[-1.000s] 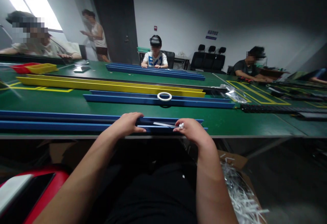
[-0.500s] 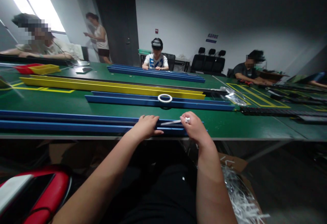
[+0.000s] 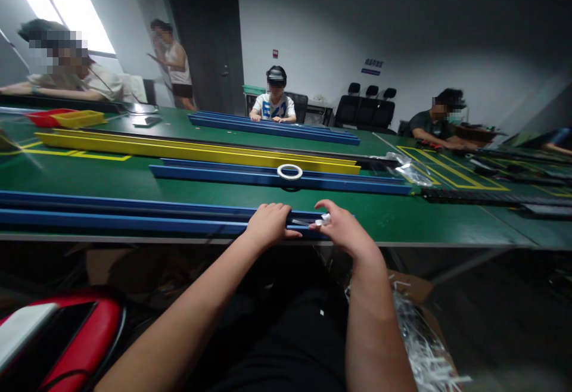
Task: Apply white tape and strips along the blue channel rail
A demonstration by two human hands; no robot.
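Observation:
A long blue channel rail (image 3: 134, 219) with a dark strip inside lies along the table's near edge. My left hand (image 3: 270, 225) is closed over its right part, fingers on the far side and thumb on the near side. Just to the right, my right hand (image 3: 346, 231) is over the rail's end. Its index finger is raised, and a crumpled white strip (image 3: 322, 220) is held at its other fingers and thumb. A thin pale length of the strip runs left along the rail toward my left hand.
A white tape ring (image 3: 289, 171) rests on another blue rail (image 3: 214, 176). Behind it lie a yellow rail (image 3: 179, 152) and more blue rails (image 3: 268, 127). A box of white strip scraps (image 3: 429, 344) stands below right, near a red seat (image 3: 84, 344). Several people are around the table.
My left hand has slid right along the rail. My right hand has lowered toward the rail, its index finger now lifted, and the white strip between the hands shows shorter and lower.

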